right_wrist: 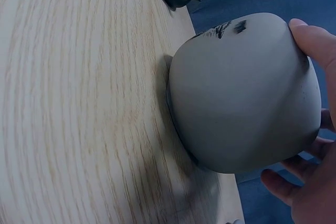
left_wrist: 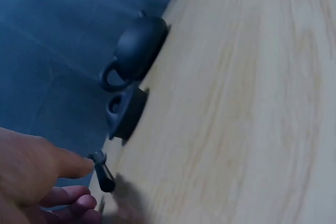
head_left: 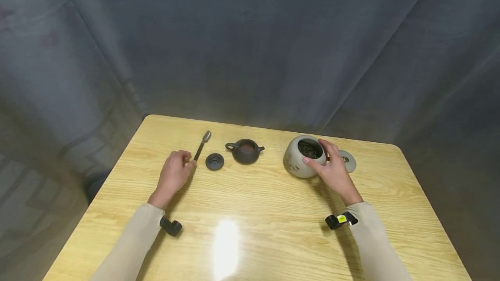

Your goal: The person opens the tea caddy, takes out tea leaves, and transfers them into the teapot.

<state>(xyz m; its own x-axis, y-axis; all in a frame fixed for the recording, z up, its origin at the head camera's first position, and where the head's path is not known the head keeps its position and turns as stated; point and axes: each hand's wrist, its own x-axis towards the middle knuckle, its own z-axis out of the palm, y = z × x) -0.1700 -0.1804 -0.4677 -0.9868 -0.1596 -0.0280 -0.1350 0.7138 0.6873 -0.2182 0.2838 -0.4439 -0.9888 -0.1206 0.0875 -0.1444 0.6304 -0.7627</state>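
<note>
In the head view, my right hand (head_left: pixel 333 170) grips a round grey tea jar (head_left: pixel 294 159) by its mouth, thumb on the near rim and fingers at the far side. Dark loose tea leaves (head_left: pixel 308 148) show inside. The jar's side (right_wrist: pixel 236 93) fills much of the right wrist view, with dark painted marks on it. My left hand (head_left: pixel 175 171) is beside the handle end of a tea scoop (head_left: pixel 200 147), fingers loosely bent. In the left wrist view, the thumb is close to that handle (left_wrist: pixel 105 179); whether they touch I cannot tell.
A small dark teapot (head_left: pixel 246 153) without its lid stands between the hands, spout to the right. Its round lid (head_left: pixel 214 161) lies left of it. The jar's grey lid (head_left: pixel 348 161) lies behind my right hand, partly hidden. A curtain (head_left: pixel 250 55) hangs behind the wooden table (head_left: pixel 273 229).
</note>
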